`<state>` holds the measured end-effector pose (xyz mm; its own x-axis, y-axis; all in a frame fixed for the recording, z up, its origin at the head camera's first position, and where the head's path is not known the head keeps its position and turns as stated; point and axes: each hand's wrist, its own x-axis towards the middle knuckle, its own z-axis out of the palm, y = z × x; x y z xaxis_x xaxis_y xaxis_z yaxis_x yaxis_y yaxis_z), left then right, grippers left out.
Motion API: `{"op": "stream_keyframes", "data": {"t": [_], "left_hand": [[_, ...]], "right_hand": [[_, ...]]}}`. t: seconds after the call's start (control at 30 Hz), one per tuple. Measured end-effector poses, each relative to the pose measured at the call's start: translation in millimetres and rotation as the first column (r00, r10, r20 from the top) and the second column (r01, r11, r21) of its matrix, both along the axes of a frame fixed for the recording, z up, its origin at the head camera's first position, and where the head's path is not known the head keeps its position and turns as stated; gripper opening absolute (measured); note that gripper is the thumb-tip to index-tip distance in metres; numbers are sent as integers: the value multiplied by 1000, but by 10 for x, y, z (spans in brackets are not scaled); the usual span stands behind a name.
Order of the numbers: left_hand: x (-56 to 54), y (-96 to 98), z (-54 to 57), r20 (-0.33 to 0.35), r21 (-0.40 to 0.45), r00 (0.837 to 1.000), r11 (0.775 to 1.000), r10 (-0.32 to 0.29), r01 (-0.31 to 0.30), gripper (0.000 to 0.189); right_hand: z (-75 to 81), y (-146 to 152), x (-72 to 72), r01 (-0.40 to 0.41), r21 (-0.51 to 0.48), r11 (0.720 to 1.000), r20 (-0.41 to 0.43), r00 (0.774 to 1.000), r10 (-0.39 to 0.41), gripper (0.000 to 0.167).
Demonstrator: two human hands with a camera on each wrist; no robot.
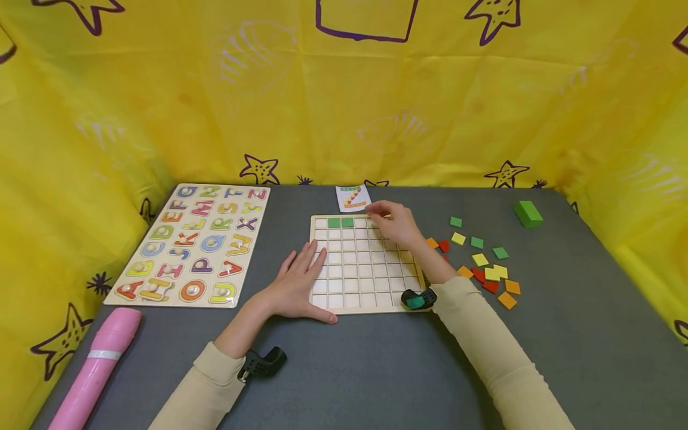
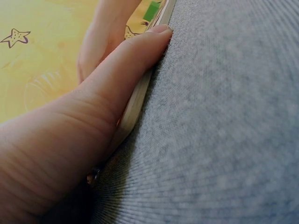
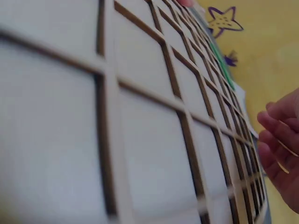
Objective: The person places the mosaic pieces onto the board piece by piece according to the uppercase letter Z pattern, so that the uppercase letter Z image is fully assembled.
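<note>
A wooden grid board (image 1: 365, 312) lies on the table, with two green square tiles (image 1: 341, 223) in its far row. My left hand (image 1: 298, 286) rests spread at the board's left edge, fingers on its near-left cells and thumb along the front edge. In the left wrist view, the thumb (image 2: 135, 51) lies against the board's side. My right hand (image 1: 395, 224) is over the far edge, fingers bent, fingertips close to the corner of a small pattern card (image 1: 353, 198). The right wrist view shows its fingers (image 3: 280, 130) loosely curled; no tile shows between them, and contact with the card is unclear.
Loose green, yellow, orange and red tiles (image 1: 479, 260) are scattered right of the board. A green block (image 1: 528, 214) sits farther right. An alphabet puzzle board (image 1: 188, 245) lies at left, and a pink cylindrical object (image 1: 99, 364) at the near left. Yellow cloth (image 1: 344, 119) hangs behind.
</note>
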<state>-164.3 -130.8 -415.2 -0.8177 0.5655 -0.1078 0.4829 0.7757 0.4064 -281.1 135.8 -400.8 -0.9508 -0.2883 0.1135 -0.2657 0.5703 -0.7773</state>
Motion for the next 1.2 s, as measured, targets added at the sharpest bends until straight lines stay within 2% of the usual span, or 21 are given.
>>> {"op": "stream_keyframes", "data": {"t": [0.2, 0.3, 0.37, 0.47, 0.53, 0.73, 0.93, 1.03, 1.2], "left_hand": [[10, -1, 17, -8, 12, 1000, 1000, -6, 6, 131], [9, -5, 13, -13, 11, 1000, 1000, -8, 8, 131], [6, -10, 1, -14, 6, 1000, 1000, -7, 7, 132], [5, -14, -10, -9, 3, 1000, 1000, -5, 5, 132], [2, -16, -18, -10, 2, 1000, 1000, -4, 4, 132], [-4, -12, -29, -15, 6, 1000, 1000, -9, 9, 132], [2, -10, -18, -8, 11, 1000, 1000, -15, 15, 131], [5, -8, -6, -12, 16, 1000, 1000, -18, 18, 130], [7, -13, 2, -16, 15, 1000, 1000, -15, 15, 130]], "right_hand": [[44, 531, 17, 129, 124, 984, -43, 991, -125, 22], [62, 831, 30, 187, 223, 957, -93, 981, -170, 27], [73, 1004, 36, 223, 297, 928, -113, 974, -198, 33], [81, 1198, 46, 243, 374, 895, -95, 970, -224, 42], [84, 1275, 56, 240, 387, 890, -53, 970, -239, 45], [70, 1312, 68, 229, 331, 916, 20, 968, -249, 39], [66, 1226, 69, 283, 316, 906, -13, 956, -294, 36], [64, 1163, 70, 303, 282, 910, -13, 950, -313, 38], [60, 984, 39, 297, 164, 941, 79, 947, -313, 44]]}}
